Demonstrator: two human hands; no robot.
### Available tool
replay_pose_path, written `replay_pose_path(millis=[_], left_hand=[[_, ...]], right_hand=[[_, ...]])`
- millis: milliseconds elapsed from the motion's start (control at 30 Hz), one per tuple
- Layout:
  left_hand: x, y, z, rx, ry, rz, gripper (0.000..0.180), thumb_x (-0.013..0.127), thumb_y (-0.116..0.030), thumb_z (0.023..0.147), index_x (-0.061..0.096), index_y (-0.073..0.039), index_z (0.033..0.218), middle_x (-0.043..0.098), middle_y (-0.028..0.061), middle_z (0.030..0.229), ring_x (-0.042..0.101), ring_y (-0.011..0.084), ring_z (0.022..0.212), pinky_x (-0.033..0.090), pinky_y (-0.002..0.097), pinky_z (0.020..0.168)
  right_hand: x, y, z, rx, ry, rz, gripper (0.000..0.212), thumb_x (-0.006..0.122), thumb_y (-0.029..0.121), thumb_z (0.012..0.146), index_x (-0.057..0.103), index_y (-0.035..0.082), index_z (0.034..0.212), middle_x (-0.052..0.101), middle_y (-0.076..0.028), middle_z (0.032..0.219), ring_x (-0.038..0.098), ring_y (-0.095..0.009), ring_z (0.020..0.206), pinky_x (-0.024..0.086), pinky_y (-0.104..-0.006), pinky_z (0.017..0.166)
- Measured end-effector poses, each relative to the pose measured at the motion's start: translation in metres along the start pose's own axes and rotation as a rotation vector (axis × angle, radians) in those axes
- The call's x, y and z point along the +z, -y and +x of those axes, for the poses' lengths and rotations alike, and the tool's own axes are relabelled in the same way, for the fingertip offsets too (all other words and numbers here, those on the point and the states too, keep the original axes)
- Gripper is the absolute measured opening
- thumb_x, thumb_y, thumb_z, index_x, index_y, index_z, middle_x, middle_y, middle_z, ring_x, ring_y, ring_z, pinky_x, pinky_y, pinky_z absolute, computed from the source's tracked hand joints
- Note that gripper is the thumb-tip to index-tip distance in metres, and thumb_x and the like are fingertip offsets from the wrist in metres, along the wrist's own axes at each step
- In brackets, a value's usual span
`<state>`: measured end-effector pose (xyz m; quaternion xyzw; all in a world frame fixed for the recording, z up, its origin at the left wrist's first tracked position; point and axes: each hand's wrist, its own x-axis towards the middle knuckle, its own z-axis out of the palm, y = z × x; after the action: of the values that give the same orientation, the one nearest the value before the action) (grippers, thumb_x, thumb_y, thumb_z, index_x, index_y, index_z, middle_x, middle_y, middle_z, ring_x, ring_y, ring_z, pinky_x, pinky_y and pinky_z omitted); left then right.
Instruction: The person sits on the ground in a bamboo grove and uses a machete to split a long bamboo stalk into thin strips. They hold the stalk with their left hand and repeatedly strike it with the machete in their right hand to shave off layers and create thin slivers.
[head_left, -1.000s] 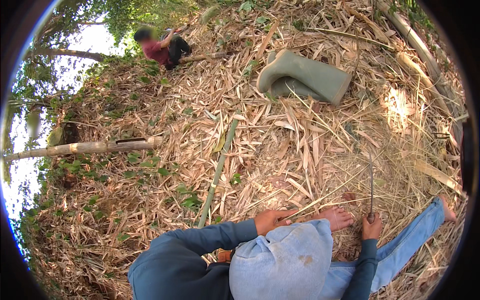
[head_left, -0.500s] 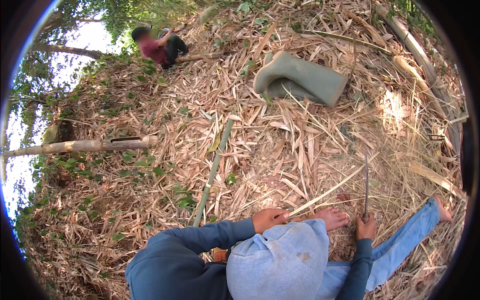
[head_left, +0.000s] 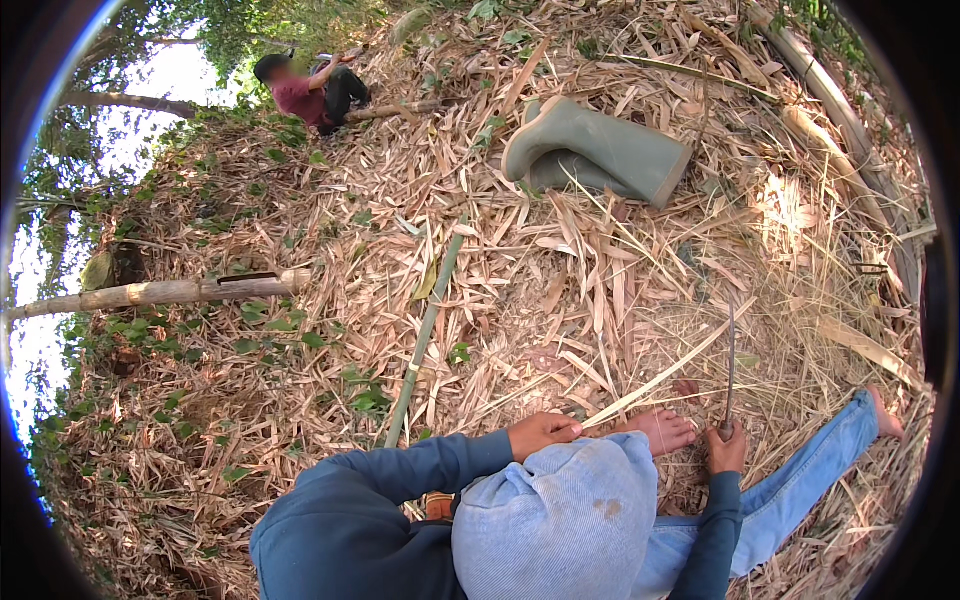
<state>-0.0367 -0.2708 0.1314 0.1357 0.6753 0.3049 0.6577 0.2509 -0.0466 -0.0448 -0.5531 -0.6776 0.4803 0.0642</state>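
Note:
My left hand (head_left: 543, 435) is closed beside my raised knee, its thumb and fingers pinching the near end of a thin pale bamboo strip (head_left: 668, 375). From there the strip slants away to the upper right, past my bare foot (head_left: 662, 431). My right hand (head_left: 726, 447) is wrapped round the handle of a long, narrow-bladed knife (head_left: 731, 370), just right of the foot. Its blade points away from me and crosses close to the strip's far part; whether they touch I cannot tell.
A green bamboo pole (head_left: 428, 335) lies left of centre on dry leaves. Beyond are green rubber boots (head_left: 610, 155). A thick dry bamboo pole (head_left: 170, 292) comes in from the left. Another person (head_left: 310, 95) sits far off at upper left. Bamboo stems (head_left: 840, 110) lie at upper right.
The pale strip has shifted outward to the upper right, its far end lying farther away. My right hand with the knife has moved slightly left. My left hand has barely moved.

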Motion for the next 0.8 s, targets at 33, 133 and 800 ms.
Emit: replay_pose_path(millis=[33, 133, 800], left_hand=[[0.0, -0.002, -0.001, -0.004, 0.005, -0.016, 0.037, 0.049, -0.032, 0.103, 0.064, -0.001, 0.116, 0.067, 0.0031, 0.099, 0.057, 0.0078, 0.09, 0.048, 0.0269, 0.081], [-0.003, 0.003, 0.003, -0.011, 0.044, 0.014, 0.037, 0.049, -0.032, 0.103, 0.063, -0.002, 0.119, 0.068, 0.0044, 0.104, 0.058, 0.0082, 0.095, 0.048, 0.0272, 0.084], [-0.001, 0.007, 0.007, 0.028, 0.071, -0.013, 0.037, 0.048, -0.031, 0.103, 0.061, -0.002, 0.121, 0.067, 0.0036, 0.103, 0.057, 0.0076, 0.093, 0.048, 0.0264, 0.082]], right_hand=[[0.0, 0.0, 0.0, 0.013, 0.003, 0.031, 0.029, 0.072, 0.019, 0.077, 0.057, -0.003, 0.089, 0.058, -0.01, 0.066, 0.054, -0.022, 0.058, 0.045, -0.0371, 0.059], [0.004, -0.005, 0.001, 0.033, 0.004, 0.089, 0.023, 0.071, 0.017, 0.078, 0.056, 0.0, 0.084, 0.056, -0.01, 0.064, 0.051, -0.021, 0.057, 0.044, -0.0372, 0.059], [0.003, -0.004, 0.001, 0.026, -0.051, -0.121, 0.041, 0.073, 0.026, 0.077, 0.061, -0.002, 0.104, 0.064, -0.018, 0.079, 0.061, -0.033, 0.072, 0.048, -0.0415, 0.07]])
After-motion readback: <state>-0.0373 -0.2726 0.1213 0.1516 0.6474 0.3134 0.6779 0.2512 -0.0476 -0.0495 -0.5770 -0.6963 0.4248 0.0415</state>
